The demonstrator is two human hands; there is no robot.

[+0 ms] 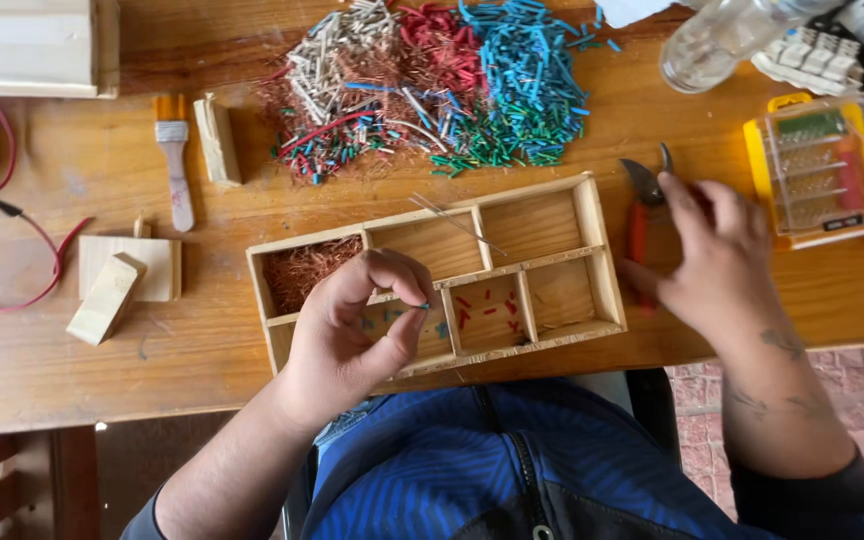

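Note:
My left hand hovers over the front left compartment of a wooden divided tray, pinching a tiny blue piece of wire insulation between thumb and fingers. My right hand lies to the right of the tray, on red-handled wire cutters whose blades point away from me. The tray's back left compartment holds copper strands. A front compartment holds red insulation bits. A thin bare wire lies across the tray's back divider.
A heap of cut wire pieces in white, red, blue and green lies behind the tray. A small brush and wooden blocks lie at the left. A yellow screwdriver bit case and a clear bottle stand at the right.

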